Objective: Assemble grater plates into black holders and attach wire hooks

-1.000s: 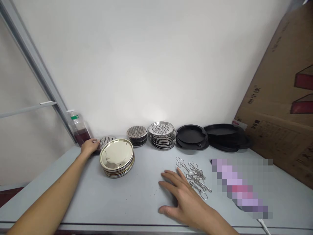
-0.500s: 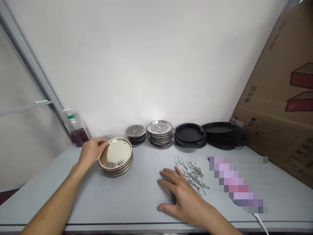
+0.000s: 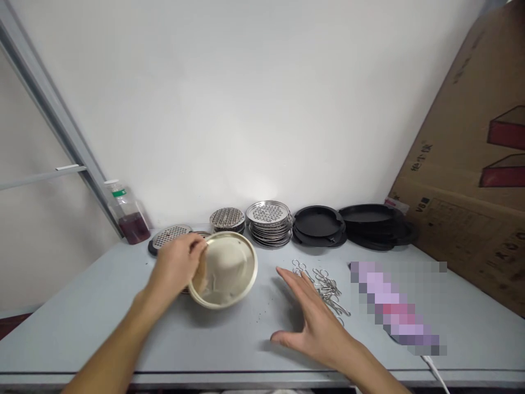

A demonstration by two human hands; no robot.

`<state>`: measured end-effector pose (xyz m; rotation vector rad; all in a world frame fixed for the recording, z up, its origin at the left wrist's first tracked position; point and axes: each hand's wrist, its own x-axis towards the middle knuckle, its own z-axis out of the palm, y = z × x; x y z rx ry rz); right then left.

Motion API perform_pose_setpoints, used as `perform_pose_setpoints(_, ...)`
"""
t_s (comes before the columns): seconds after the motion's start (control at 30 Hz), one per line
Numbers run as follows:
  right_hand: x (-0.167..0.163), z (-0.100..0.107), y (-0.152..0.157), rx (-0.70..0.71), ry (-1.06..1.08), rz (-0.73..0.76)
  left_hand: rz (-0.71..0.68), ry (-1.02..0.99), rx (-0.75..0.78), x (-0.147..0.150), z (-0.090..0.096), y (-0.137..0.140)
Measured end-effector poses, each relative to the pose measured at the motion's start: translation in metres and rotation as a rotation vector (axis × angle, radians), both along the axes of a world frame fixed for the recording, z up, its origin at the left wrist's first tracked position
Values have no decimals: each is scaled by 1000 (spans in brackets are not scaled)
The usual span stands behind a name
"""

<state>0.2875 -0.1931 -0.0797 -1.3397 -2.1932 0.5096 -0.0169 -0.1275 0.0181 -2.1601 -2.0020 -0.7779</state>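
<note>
One gold disc [image 3: 233, 265], rim in left hand [image 3: 178, 261], apart from right hand [image 3: 314, 320]

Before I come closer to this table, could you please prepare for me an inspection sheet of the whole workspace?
Surface: grey table, small dark specks near the middle.
Job's things: gold-coloured lid held tilted; perforated metal discs and black trays along the back.
Clutter: loose wire rings; bottle with dark red liquid; pixelated purple item, not identifiable.
Grips: left grip on the lid's edge; right grip open, beside the rings, holding nothing seen.
Cables: one white cord at the front right; its ends cannot be told.
Surroundings: white wall behind, cardboard box at right, grey frame at left.
</note>
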Motion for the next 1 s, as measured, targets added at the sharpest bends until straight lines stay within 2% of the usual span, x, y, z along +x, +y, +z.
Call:
perform_pose_setpoints(0.1, 3, -4, -3, 39, 13, 17, -145, -9, -107, 43, -21, -22)
perform_pose_setpoints(0.17, 4, -5, -3, 61, -2, 30, -178, -20, -173, 60, -39, -29)
perform_pose_setpoints(0.27, 4, -6, -1, 69, -18, 1, -185, -11, -255, 68, -62, -32)
perform_pose_setpoints(0.37, 5, -6, 3, 63, -52, -1, -185, -22, -272, 65, -77, -29)
perform_pose_setpoints(0.6, 5, -3, 5, 57, -110, 118, -213, -204, -197, 62, -87, -24)
perform_pose_setpoints(1.0, 1, 4, 4, 21, -161, 112, -281, -380, -210, 57, -96, -25)
